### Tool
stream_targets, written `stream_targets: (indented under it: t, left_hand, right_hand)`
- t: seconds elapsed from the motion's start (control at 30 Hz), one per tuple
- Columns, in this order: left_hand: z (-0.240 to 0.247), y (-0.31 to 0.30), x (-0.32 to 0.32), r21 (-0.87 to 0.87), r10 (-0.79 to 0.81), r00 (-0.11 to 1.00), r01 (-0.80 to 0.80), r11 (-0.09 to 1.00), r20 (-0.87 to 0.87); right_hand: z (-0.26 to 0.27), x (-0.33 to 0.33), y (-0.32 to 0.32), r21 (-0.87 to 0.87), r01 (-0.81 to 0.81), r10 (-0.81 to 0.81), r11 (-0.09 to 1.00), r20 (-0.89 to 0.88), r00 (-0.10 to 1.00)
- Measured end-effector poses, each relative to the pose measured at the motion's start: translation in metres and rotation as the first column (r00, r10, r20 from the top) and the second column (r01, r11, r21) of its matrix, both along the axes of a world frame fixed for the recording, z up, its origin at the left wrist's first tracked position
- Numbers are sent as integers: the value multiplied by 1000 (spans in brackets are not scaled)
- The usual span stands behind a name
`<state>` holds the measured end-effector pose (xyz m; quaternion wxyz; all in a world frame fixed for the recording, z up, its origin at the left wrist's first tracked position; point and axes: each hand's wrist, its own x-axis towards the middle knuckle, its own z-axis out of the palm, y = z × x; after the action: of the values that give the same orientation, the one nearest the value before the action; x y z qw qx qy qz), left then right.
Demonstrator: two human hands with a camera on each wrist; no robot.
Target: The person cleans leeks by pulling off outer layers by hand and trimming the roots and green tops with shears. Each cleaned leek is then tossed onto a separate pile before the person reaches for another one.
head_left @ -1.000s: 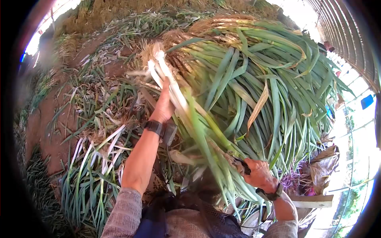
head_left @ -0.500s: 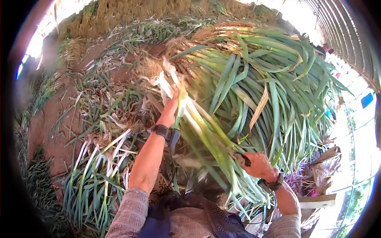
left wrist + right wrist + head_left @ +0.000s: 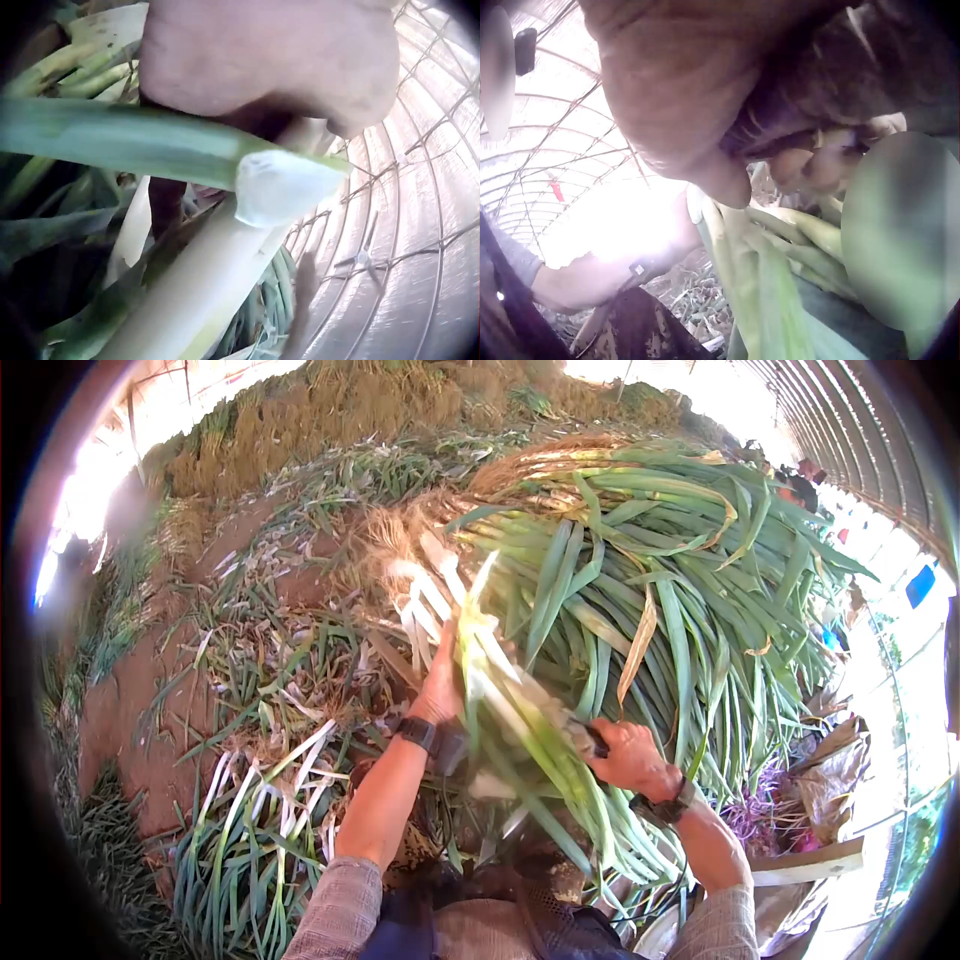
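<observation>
My left hand (image 3: 440, 690) grips several long green onions (image 3: 500, 670) by their white stalks, rooty ends pointing up and away. A loosened leaf with a pale sheath end (image 3: 285, 187) lies folded across a white stalk (image 3: 202, 277) in the left wrist view. My right hand (image 3: 635, 760) is curled at the right edge of the bunch, lower down by the green leaves (image 3: 600, 810). It holds a blurred brownish strip like withered leaf, dark where it meets the fingers; I cannot tell exactly what it is.
A large heap of green onions (image 3: 660, 590) fills the right side. Onions with white stalks (image 3: 250, 840) lie at lower left. Leaf scraps (image 3: 280, 670) litter the brown ground (image 3: 150, 725). A pale board (image 3: 810, 862) and purple strands (image 3: 755, 810) are at lower right.
My left hand and the onions have come lower and slightly right in view. A leaf now stands peeled away at the white stalks. My right hand has moved slightly up and left.
</observation>
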<state>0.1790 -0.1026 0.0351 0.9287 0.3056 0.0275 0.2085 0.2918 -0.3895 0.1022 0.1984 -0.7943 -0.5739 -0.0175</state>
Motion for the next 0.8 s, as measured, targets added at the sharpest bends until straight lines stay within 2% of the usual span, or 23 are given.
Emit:
stream_targets:
  t: [0.03,0.1,0.13,0.17,0.23,0.27,0.3,0.37,0.4,0.43,0.5,0.57,0.63,0.7,0.73,0.77,0.8]
  left_hand:
    - [3,-3,1,27,-54,998,54,998,12]
    - [4,-6,0,-2,-49,999,49,999,4]
    - [4,-7,0,-34,-41,999,40,999,-3]
    - [6,-5,1,-32,-35,999,35,999,0]
    - [9,1,0,9,-39,997,39,999,65]
    - [8,1,-2,25,-50,995,48,999,90]
    - [7,1,-2,20,-52,995,50,999,84]
    - [6,4,-2,43,-57,998,55,998,34]
    - [5,4,-1,62,132,988,-127,990,-83]
    - [3,8,-1,65,131,988,-126,990,-84]
    - [0,20,0,104,331,942,-325,940,-48]
    - [-5,26,1,46,302,951,-300,953,-72]
    - [-14,34,1,333,394,856,-284,899,-334]
    - [-15,27,-2,500,518,758,-295,814,-397]
    - [-25,32,0,720,612,656,-147,678,-442]
    - [-38,43,0,808,645,597,10,589,-478]
    - [-33,45,-4,857,682,537,176,485,-496]
  right_hand:
    - [1,5,8,8,3,-3,1000,2,1000]
    - [-6,18,22,-95,110,-118,989,-85,989]
    - [-10,22,28,89,153,-149,984,-55,987]
    - [-11,24,27,91,147,-143,985,-53,988]
    - [-2,17,29,-71,-71,73,995,30,997]
    - [3,11,25,-104,-184,181,977,-38,983]
    - [-3,11,21,-107,-183,179,977,-45,983]
    - [-14,14,12,-165,-55,48,985,-43,998]
    - [2,9,11,-367,12,-65,930,-131,989]
    - [1,9,7,-365,12,-65,931,-133,989]
    - [-6,12,-11,-426,-94,19,900,-178,984]
    - [-9,14,-22,-367,-32,-46,930,-201,979]
    - [-11,14,-29,-235,97,-158,967,-257,953]
    - [-23,17,-30,-268,108,-181,957,-264,947]
    - [-32,15,-30,-327,96,-159,940,-171,972]
    - [-38,13,-31,-387,90,-130,918,-79,988]
    - [-41,9,-30,-429,129,-175,894,-69,982]
